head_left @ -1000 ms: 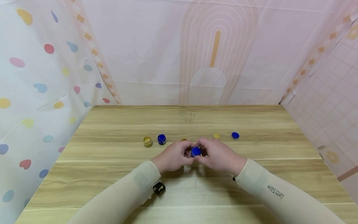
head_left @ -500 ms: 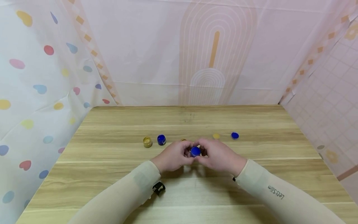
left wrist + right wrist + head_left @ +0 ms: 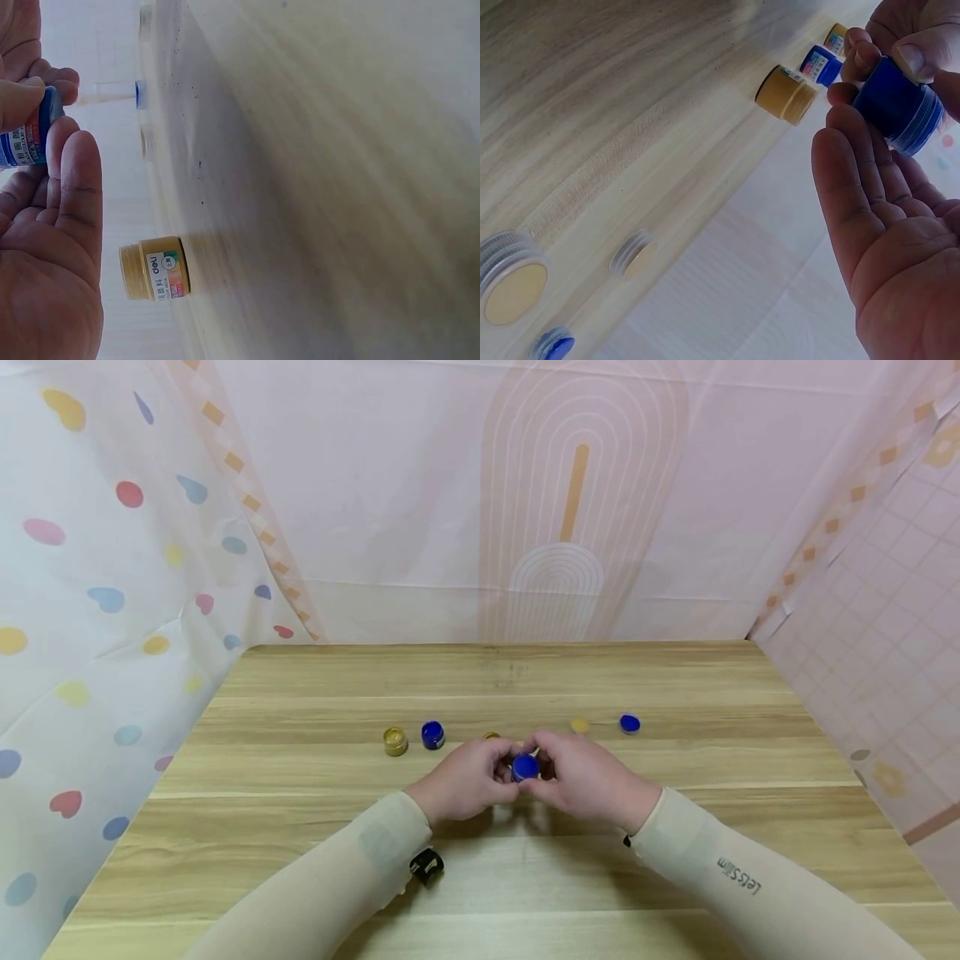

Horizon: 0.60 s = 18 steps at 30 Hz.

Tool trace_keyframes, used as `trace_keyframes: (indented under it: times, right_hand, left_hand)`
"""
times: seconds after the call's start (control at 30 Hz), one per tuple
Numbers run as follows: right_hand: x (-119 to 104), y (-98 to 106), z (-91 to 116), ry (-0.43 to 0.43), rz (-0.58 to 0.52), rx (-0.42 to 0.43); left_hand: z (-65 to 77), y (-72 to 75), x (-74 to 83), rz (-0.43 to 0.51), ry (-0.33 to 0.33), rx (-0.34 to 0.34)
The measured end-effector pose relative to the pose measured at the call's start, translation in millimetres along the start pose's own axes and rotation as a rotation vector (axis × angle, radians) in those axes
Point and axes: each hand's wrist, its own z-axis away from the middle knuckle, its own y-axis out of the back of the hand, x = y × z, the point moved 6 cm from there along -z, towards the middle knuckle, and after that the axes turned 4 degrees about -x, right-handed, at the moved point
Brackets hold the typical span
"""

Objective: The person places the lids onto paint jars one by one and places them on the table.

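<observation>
A small blue paint jar (image 3: pixel 526 767) with a clear ridged lid is held between both hands, above the wooden table. My left hand (image 3: pixel 467 779) grips its body, the thumb plain in the right wrist view against the blue side. From the other side my right hand (image 3: pixel 588 777) holds the jar near its lid (image 3: pixel 917 124), fingers reaching past it. The jar's printed label (image 3: pixel 28 139) faces the left wrist camera. Just behind the left hand stands an ochre paint jar (image 3: pixel 155 268), mostly hidden in the head view.
Farther left stand an uncapped ochre jar (image 3: pixel 395 741) and an uncapped blue jar (image 3: pixel 432 735). Right of the hands lie a yellow lid (image 3: pixel 580 725) and a blue lid (image 3: pixel 630 724). Another yellow lid (image 3: pixel 514 281) shows nearer the right wrist camera. Patterned cloth hangs behind the table.
</observation>
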Motion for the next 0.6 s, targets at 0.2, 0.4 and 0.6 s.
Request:
trace_keyframes:
  times: [0.2,0.4,0.6]
  right_hand:
    - [-1.1,1.0,0.1,0.025,0.01,0.007]
    - [-2.4,0.8,0.7,0.047,0.026,0.012]
    - [-3.1,0.7,1.0,0.051,0.03,0.011]
  left_hand:
    - [-0.3,1.2,-1.6,-0.013,0.014,0.008]
    - [-0.8,0.9,-2.6,-0.014,0.015,0.005]
    - [0.0,0.8,-1.0,-0.012,0.014,0.005]
